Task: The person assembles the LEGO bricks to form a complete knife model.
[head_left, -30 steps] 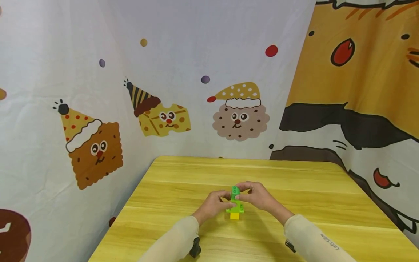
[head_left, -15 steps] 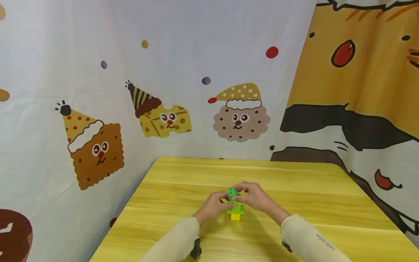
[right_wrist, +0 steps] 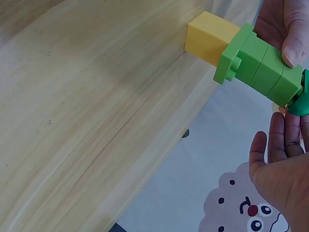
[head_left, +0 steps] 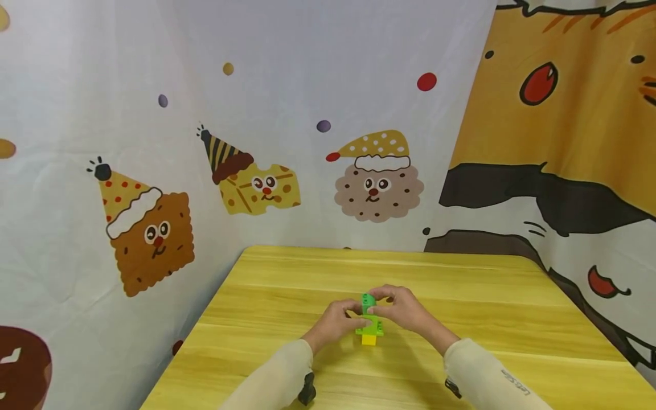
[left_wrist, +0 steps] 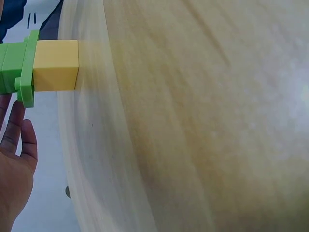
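Observation:
A small tower of toy building blocks stands upright on the table, between both hands. Its base is a yellow block [head_left: 368, 340], with a flat light-green plate [right_wrist: 233, 54] and several light-green blocks [right_wrist: 263, 67] stacked above. My left hand [head_left: 333, 324] grips the light-green part, its thumb on the near side. At the top, my right hand [head_left: 402, 307] pinches a darker green block [head_left: 365, 305] with a rounded side between thumb and fingers. In the right wrist view this dark green block sits tilted at the tower's end, a narrow gap showing beside it.
The wood-grain table [head_left: 287, 273] reaches back to a white cloth [head_left: 287, 68] printed with cartoon snacks in party hats. On the right hangs a larger orange-and-black print [head_left: 512, 125]. A black strap piece [head_left: 306, 389] is on the left sleeve.
The dark green block leaned left with the right hand half a second ago and is back nearer the middle, over the tower. The left hand has kept its grip, almost still.

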The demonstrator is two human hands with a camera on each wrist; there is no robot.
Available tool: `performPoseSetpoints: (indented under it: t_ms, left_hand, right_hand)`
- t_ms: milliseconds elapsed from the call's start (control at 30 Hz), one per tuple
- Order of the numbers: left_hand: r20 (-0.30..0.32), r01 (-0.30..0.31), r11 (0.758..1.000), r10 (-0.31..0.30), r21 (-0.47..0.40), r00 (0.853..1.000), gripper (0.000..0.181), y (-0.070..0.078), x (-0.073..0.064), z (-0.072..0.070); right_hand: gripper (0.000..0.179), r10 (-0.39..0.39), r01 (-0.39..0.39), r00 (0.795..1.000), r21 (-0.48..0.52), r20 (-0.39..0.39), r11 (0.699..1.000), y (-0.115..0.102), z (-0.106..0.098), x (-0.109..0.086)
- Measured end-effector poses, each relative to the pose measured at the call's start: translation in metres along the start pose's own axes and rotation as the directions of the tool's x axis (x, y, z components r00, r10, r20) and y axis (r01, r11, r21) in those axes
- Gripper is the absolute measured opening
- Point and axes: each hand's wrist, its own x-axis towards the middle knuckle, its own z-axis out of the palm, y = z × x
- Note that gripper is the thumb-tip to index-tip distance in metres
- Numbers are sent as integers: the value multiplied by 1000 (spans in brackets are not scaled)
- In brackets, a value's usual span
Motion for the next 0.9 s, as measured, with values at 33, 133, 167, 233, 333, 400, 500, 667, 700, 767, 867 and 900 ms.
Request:
performPoseSetpoints:
  t_ms: [33, 133, 167, 233, 333, 400, 500, 667, 700, 767, 867, 900]
  left_hand:
    - [0, 3, 1000, -3, 1, 1000, 21, 0, 0, 0]
    - [0, 6, 1000, -6, 3, 1000, 21, 0, 0, 0]
    - [-1, 6, 1000, -6, 2, 1000, 22, 0, 0, 0]
    - [-6, 9, 1000, -9, 4, 1000, 22, 0, 0, 0]
    - [-12, 14, 1000, -14, 4, 1000, 22, 0, 0, 0]
    - [-15, 13, 1000, -13, 1, 1000, 21, 1, 0, 1]
    - [-19, 9, 1000, -9, 2, 1000, 21, 0, 0, 0]
    - [-11, 3, 1000, -3, 1, 1000, 21, 0, -1, -1]
    - [-8, 3, 1000, -3, -1, 1000, 21, 1, -2, -1]
    - [-7, 1, 1000, -1, -6, 1000, 21, 2, -2, -1]
    - [-11, -3, 1000, 3, -8, 1000, 22, 2, -2, 0]
    - [-13, -4, 1000, 4, -5, 1000, 22, 2, -2, 1]
  right_hand:
    - [30, -7, 7, 1000, -3, 0, 1000, 0, 0, -1]
    - [29, -3, 3, 1000, -9, -8, 1000, -1, -2, -2]
    - [28, 0, 0, 1000, -13, -12, 1000, -1, -2, -3]
    - [29, 0, 0, 1000, -28, -16, 1000, -1, -3, -3]
    - [29, 4, -4, 1000, -37, -12, 999, 0, -4, -3]
    - [28, -4, 4, 1000, -48, -4, 999, 0, -4, -3]
    - [25, -5, 5, 1000, -59, 5, 998, -2, -4, -1]
    - [23, -12, 14, 1000, -60, 19, 998, -3, -5, -1]
    - [23, -16, 17, 1000, -54, 19, 998, -3, -5, -1]
    - [24, -26, 27, 1000, -52, 11, 998, -2, -5, -2]
    - [23, -40, 40, 999, -51, 2, 998, -1, -3, -2]
    - [23, -46, 46, 999, -55, 1, 997, -1, -2, -2]
